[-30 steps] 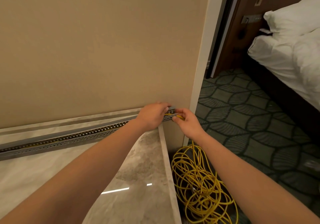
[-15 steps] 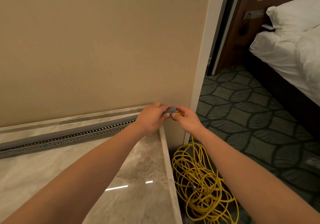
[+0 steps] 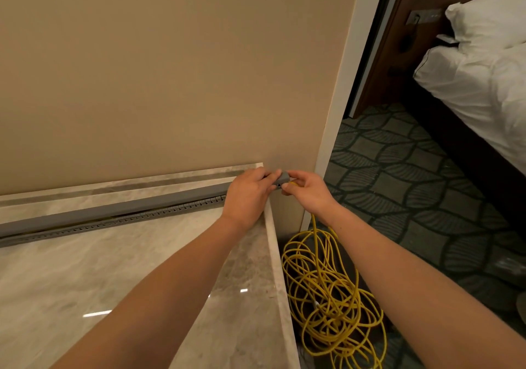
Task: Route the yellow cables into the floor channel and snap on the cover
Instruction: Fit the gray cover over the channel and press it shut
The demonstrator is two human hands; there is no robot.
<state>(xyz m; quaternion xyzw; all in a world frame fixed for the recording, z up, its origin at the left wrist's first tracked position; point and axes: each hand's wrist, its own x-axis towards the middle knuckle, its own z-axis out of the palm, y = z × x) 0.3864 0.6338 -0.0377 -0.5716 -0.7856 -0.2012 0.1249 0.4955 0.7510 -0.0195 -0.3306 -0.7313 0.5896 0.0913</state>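
A grey slotted floor channel (image 3: 159, 215) runs along the base of the beige wall on a marble ledge. A smooth grey cover (image 3: 119, 209) lies over its back side, with the slotted front edge still showing. My left hand (image 3: 247, 195) grips the cover's right end (image 3: 280, 180) at the wall corner. My right hand (image 3: 308, 190) pinches the yellow cable (image 3: 314, 226) right at that end. From it the cable drops to a tangled yellow coil (image 3: 330, 297) on the floor below the ledge.
The marble ledge (image 3: 273, 254) ends in a raised rim beside the coil. Patterned dark carpet (image 3: 412, 186) spreads to the right. A bed with white linen (image 3: 484, 69) and a dark door frame (image 3: 378, 55) stand at the far right.
The grey cover has come down over the channel, hiding most of the slotted rail that lay exposed before. Both hands stay at the channel's right end.
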